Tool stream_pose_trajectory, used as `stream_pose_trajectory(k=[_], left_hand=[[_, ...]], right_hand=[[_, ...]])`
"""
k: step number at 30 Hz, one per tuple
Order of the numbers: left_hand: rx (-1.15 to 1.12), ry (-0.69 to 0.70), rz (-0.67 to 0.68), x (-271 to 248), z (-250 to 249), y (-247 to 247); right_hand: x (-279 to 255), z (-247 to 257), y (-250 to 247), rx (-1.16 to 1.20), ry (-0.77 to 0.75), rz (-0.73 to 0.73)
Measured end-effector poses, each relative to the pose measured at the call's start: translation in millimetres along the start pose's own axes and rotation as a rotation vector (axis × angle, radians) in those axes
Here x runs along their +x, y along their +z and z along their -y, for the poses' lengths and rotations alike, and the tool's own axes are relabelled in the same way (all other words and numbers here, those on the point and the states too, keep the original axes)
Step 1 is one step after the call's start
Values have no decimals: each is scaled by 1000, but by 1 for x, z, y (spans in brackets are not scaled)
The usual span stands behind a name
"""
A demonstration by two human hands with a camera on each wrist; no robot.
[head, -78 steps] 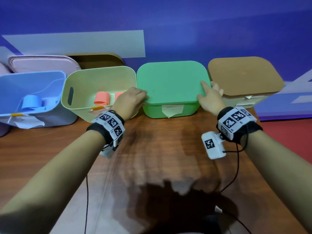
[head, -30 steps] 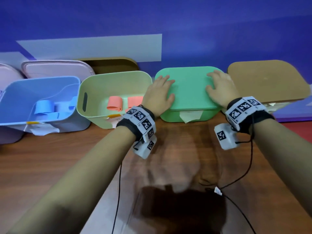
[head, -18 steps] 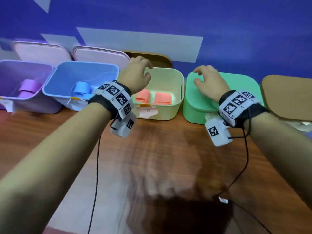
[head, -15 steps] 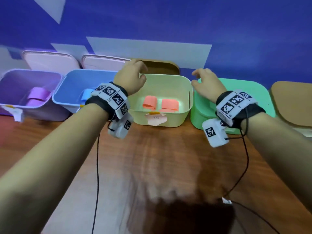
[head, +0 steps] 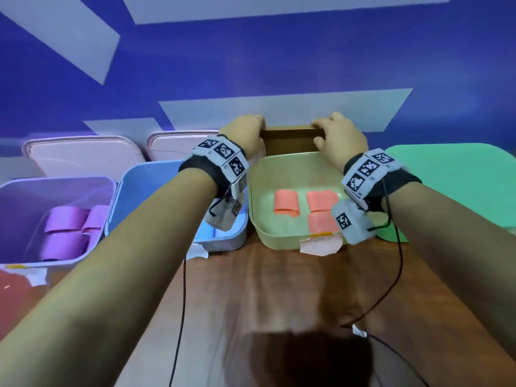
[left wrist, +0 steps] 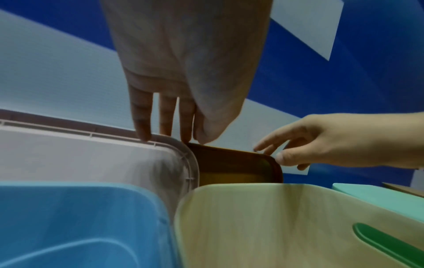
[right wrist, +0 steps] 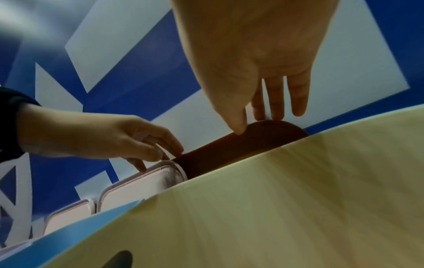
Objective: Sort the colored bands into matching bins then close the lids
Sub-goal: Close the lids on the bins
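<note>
- At far left on the bench [head: 279, 289], a purple bin [head: 16, 191] is seen open, with purple bands [head: 67, 233] inside; a pale lid [head: 83, 157] is propped behind it.
- Next to it, a blue bin [head: 145, 180] is open, largely hidden by the left forearm; a second pale lid [head: 170, 146] stands behind it.
- Behind the blue bin's right end, the left hand [head: 245, 135] is held with fingers [left wrist: 141, 116] extended down, tips touching the top edges of the pale lid and the brown lid [head: 290, 141].
- At centre, a cream bin [head: 282, 169] is open, with three orange bands [head: 286, 202] lying flat inside; the brown lid stands upright behind it.
- At the brown lid's right top corner, the right hand [head: 339, 138] is set, thumb in front and fingers [right wrist: 276, 98] behind, pinching the edge.
- At right, a green bin [head: 458, 185] is closed by its lid.
</note>
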State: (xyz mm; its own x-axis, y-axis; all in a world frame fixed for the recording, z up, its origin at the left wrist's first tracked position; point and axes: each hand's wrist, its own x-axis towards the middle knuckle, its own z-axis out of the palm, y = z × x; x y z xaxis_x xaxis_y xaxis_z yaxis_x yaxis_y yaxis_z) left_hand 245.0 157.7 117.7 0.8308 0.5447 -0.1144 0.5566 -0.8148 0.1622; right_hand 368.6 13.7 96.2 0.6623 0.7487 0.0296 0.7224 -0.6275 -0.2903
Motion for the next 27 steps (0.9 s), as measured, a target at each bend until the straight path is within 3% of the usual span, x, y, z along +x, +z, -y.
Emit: stream_pose_trajectory(k=[7, 10, 19, 22, 27], left_hand=[[8, 51, -76, 14, 6, 4], [-13, 78, -120, 12, 8, 3], [-379, 140, -486, -15, -16, -36], [-520, 169, -495, -29, -23, -52], [-474, 273, -492, -66, -23, -53]], right_hand=[[16, 0, -5, -258, -80, 3], [15, -5, -16, -193, -75, -60], [-25, -24, -85, 76, -35, -396], [-40, -29, -98, 183, -46, -489], [-69, -34, -94, 274, -143, -570]])
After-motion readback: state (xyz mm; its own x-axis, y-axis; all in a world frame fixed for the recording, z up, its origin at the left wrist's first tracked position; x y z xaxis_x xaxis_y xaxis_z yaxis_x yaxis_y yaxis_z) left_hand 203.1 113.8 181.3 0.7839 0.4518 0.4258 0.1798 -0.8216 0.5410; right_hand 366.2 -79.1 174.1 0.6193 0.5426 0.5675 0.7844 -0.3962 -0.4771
